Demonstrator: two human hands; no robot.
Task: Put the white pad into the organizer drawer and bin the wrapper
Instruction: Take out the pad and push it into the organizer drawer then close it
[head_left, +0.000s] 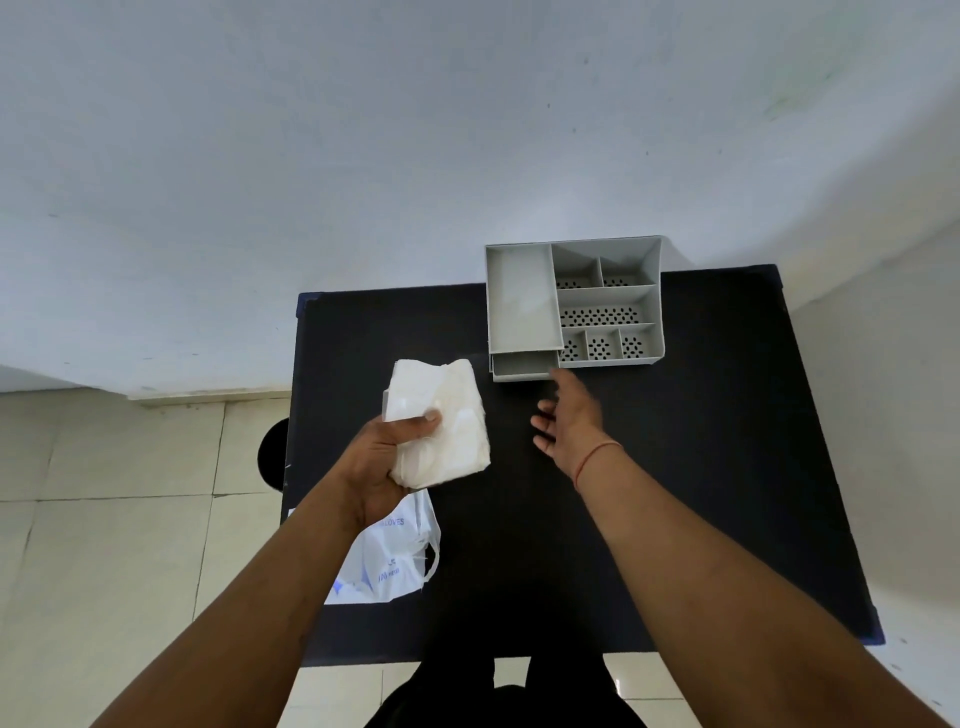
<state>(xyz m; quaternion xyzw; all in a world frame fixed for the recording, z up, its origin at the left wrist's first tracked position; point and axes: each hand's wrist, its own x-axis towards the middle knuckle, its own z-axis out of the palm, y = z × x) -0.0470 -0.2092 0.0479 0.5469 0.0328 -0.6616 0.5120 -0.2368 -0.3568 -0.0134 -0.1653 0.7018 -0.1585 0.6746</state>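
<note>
My left hand (387, 457) grips a white pad (441, 421) together with a thin clear wrapper, held above the left half of the black table (701, 467). A grey organizer (574, 304) with several compartments stands at the table's far edge. Its small drawer (522, 366) sticks out a little at the front left. My right hand (569, 415) hovers just below the drawer with fingers spread and nothing in them; its fingertips are close to the drawer front, and I cannot tell if they touch it.
A white plastic bag (395, 561) with printed text lies on the table's near left part, under my left wrist. A round black bin (272, 452) peeks out on the tiled floor left of the table. A pale wall rises behind the table.
</note>
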